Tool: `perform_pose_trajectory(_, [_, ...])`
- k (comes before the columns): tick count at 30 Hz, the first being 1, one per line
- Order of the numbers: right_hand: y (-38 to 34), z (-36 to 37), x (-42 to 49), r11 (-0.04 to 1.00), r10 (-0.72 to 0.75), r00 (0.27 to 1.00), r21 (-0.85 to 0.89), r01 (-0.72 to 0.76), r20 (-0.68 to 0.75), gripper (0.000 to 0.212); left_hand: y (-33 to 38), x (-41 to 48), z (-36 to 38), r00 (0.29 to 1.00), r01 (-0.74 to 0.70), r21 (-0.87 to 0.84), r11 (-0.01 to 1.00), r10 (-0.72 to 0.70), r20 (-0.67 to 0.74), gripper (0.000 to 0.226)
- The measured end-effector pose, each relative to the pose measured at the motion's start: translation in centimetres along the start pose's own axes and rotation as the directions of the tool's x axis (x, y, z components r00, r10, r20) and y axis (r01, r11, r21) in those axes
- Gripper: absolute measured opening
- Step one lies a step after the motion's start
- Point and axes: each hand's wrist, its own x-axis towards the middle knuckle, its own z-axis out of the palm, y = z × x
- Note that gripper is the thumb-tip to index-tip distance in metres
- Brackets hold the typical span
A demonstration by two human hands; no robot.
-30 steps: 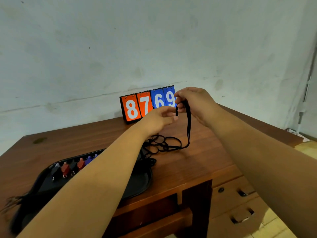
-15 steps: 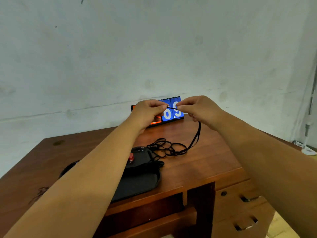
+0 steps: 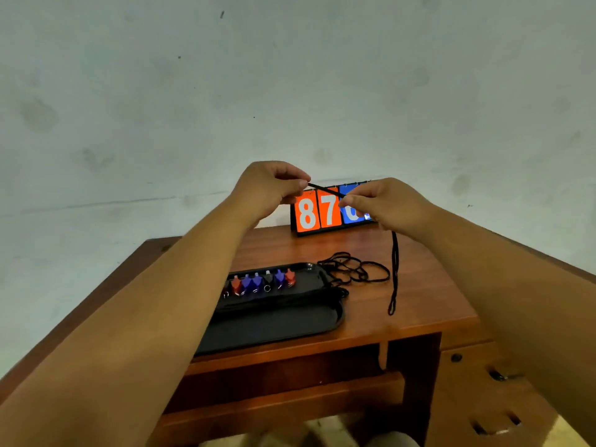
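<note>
A thin black cord [image 3: 325,190] is stretched taut between both hands, held up above the desk. My left hand [image 3: 269,188] pinches one end with thumb and forefinger. My right hand [image 3: 385,204] pinches the cord further along, and a doubled loop of it [image 3: 394,272] hangs down from that hand to the desk. A tangle of more black cords [image 3: 353,269] lies on the wooden desk [image 3: 419,304] beside a black tray [image 3: 277,324] that holds a row of red, blue and black whistle-like pieces [image 3: 261,280].
A flip scoreboard [image 3: 317,211] with orange 8 and 7 and blue cards stands at the back of the desk against the wall; my right hand hides part of its blue cards. Drawers with handles [image 3: 496,375] sit at the lower right.
Both hands have risen and drawn apart, pulling the cord from a hanging loop into a taut line. The view has shifted right and the tray's coloured pieces show again.
</note>
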Motion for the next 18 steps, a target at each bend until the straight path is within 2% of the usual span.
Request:
perform_pose_trajectory(11, [-1.0, 4.9, -0.4, 0.998, -0.055, 0.995, 0.004, 0.055, 0.084, 0.022, -4.9, -5.2, -8.5, 0.991, 0.071, -0.01, 0.997, -0.072, -0.112, 0.011])
perform_pose_trajectory(18, [0.7, 7.6, -0.1, 0.998, -0.036, 0.989, -0.044, 0.043, 0.14, 0.025, -9.4, -9.0, -12.6, 0.967, 0.154, 0.072, 0.985, -0.135, -0.217, 0.011])
